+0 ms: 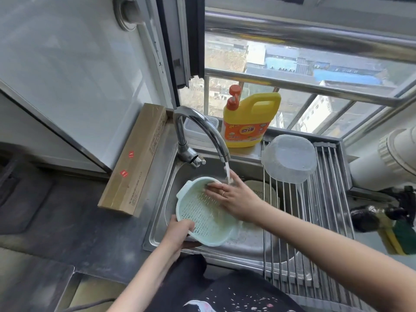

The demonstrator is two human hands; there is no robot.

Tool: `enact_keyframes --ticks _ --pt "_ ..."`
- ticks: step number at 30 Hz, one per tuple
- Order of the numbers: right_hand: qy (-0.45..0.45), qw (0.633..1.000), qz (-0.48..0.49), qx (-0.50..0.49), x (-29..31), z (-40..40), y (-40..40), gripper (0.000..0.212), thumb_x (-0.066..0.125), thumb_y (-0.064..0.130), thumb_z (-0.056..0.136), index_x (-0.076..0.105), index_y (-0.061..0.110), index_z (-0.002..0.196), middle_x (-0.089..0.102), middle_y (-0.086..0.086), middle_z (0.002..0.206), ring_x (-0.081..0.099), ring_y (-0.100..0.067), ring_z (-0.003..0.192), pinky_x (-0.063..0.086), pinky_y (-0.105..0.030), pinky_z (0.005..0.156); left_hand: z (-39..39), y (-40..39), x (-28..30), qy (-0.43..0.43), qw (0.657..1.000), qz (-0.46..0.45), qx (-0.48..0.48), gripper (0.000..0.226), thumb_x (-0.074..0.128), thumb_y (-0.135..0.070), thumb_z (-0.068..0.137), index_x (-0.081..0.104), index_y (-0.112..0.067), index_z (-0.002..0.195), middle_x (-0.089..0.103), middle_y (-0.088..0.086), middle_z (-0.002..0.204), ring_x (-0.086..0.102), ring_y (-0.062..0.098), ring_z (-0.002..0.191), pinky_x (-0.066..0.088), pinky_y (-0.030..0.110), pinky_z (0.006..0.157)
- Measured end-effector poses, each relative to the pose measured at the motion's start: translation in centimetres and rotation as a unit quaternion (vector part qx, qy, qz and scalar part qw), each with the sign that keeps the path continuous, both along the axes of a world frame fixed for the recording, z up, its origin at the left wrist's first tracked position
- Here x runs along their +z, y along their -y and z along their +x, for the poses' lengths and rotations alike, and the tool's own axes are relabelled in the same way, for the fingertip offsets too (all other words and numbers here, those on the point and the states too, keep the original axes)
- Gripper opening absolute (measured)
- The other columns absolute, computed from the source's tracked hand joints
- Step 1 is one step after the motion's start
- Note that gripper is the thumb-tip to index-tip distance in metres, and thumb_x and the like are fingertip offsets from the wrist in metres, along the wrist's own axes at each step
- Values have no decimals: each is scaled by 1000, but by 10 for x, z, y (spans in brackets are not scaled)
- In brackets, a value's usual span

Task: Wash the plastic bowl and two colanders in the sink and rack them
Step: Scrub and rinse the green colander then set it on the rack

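Observation:
A pale green colander (pixel 203 218) is tilted over the steel sink (pixel 157 221), under the running tap (pixel 202 129). My left hand (pixel 180 228) grips its near rim. My right hand (pixel 229 194) lies flat inside it, fingers straight against the perforated wall, with water falling on the hand. A translucent plastic bowl (pixel 289 158) sits upside down on the roll-up drying rack (pixel 315 210) at the right. A beige colander (pixel 262 191) lies low in the sink, partly hidden behind the rack bars and my right hand.
A yellow detergent bottle (pixel 247 122) with an orange pump stands on the ledge behind the sink. A long cardboard box (pixel 135 161) leans along the sink's left edge. A white pipe (pixel 387 158) and a green-yellow sponge (pixel 400 237) are at the far right.

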State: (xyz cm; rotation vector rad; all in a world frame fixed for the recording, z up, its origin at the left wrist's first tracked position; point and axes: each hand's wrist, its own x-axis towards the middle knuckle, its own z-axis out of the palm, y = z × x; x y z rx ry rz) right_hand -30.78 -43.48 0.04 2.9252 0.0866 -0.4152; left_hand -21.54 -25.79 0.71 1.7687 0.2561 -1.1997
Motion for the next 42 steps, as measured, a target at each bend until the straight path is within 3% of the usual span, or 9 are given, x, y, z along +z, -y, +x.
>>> enact_keyframes --ticks 3,8,13,17,20,23,27,36,42 --pt "-87 994 -48 49 3 5 13 54 24 39 99 37 16 145 34 1 153 12 -12 147 -18 -57 111 -1 5 -5 -48 999 -10 13 47 47 5 65 48 -2 112 62 23 110 66 36 82 59 45 55" --pt "-116 990 -5 85 -2 -7 15 50 27 40 99 68 12 109 68 0 107 49 -23 122 -22 -42 112 19 20 -5 9 1000 6 26 34 39 14 78 47 -3 107 59 20 108 62 39 95 55 33 42" --pt "-42 993 -67 -87 7 5 8 61 17 41 98 43 6 141 63 -7 126 48 -26 127 -36 -44 104 19 38 -11 -22 998 -59 13 50 38 21 78 42 -4 121 54 21 116 56 38 100 57 36 49" --pt "-108 985 28 -133 4 -3 -24 81 6 66 88 9 17 153 19 -16 156 11 -34 146 -24 -54 109 20 46 -29 -86 985 -122 81 51 34 25 80 44 -1 123 53 25 113 55 37 84 50 28 37" --pt "-178 981 83 -2 3 -15 -18 72 34 55 94 28 8 148 39 -14 149 34 -31 138 10 -46 118 14 47 -47 -136 977 -121 115 51 39 25 82 45 2 127 53 29 119 58 35 84 56 39 45" --pt "-158 985 -10 71 9 -15 2 17 62 21 82 70 18 96 73 0 91 70 -19 85 52 -31 78 6 59 -57 -157 964 -138 167 54 43 21 86 41 -1 136 56 25 115 59 34 86 57 44 47" --pt "-98 987 -99 79 14 -19 -1 14 77 17 49 64 22 48 58 7 43 55 -12 43 42 -20 57 1 84 -62 -141 954 -111 242 31 62 -2 88 54 -4 118 63 20 103 63 29 70 56 36 43" --pt "-174 959 -169 148 5 -23 -21 18 56 24 86 73 22 93 73 10 80 65 -7 75 43 -23 76 -16 113 -61 -228 954 -111 161 55 35 -61 93 59 -12 96 71 5 59 67 21 56 53 26 50" --pt "-29 991 -106 78 60 -12 -34 10 68 25 34 67 33 41 64 17 48 62 -2 56 47 -18 66 -16 106 -64 -76 992 100 -4 83 49 -71 79 52 -2 125 61 14 124 57 31 114 43 33 97"
